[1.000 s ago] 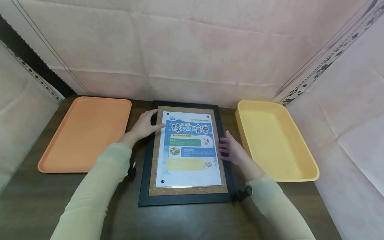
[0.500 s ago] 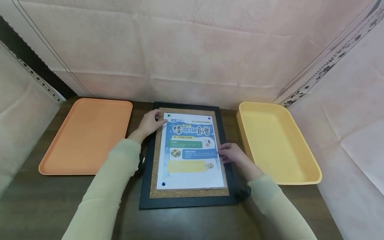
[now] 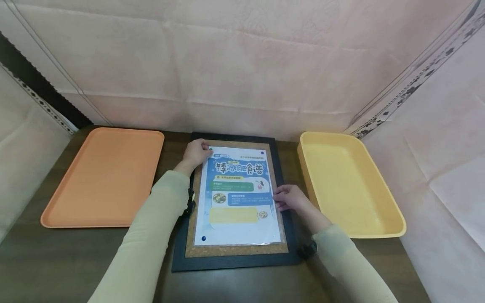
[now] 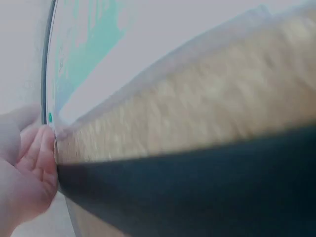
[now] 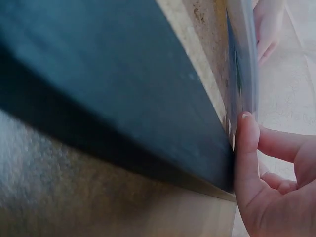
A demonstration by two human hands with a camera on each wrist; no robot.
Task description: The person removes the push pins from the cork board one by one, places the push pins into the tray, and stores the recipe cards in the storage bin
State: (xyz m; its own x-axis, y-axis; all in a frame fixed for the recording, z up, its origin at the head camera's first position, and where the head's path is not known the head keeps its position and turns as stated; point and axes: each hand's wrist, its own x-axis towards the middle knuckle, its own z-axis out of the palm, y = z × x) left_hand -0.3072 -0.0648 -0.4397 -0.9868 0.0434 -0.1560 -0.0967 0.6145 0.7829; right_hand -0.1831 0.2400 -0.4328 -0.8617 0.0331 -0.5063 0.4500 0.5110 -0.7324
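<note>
A printed sheet (image 3: 242,231) with blue and green areas lies on a cork board (image 3: 189,248) in a dark frame (image 3: 235,263). At the sheet's upper left corner, the left hand (image 3: 196,152) has its thumb and bent fingers around the green pin (image 4: 50,117), with a gap between them in the left wrist view. The right hand (image 3: 293,198) pinches the sheet's right edge between thumb and fingers, about midway down. A purple pin (image 3: 262,152) sits at the upper right corner and a dark blue pin (image 3: 203,238) at the lower left.
On the left of the brown table (image 3: 75,261) lies an orange tray (image 3: 107,176). A yellow bin (image 3: 350,185) stands to the right, close to the right forearm. Pale cloth (image 3: 242,63) hangs behind and at both sides.
The left hand has moved right, closer to the sheet's corner, its fingers drawn nearer the thumb. The right hand has gone from spread fingers beside the edge to pinching it.
</note>
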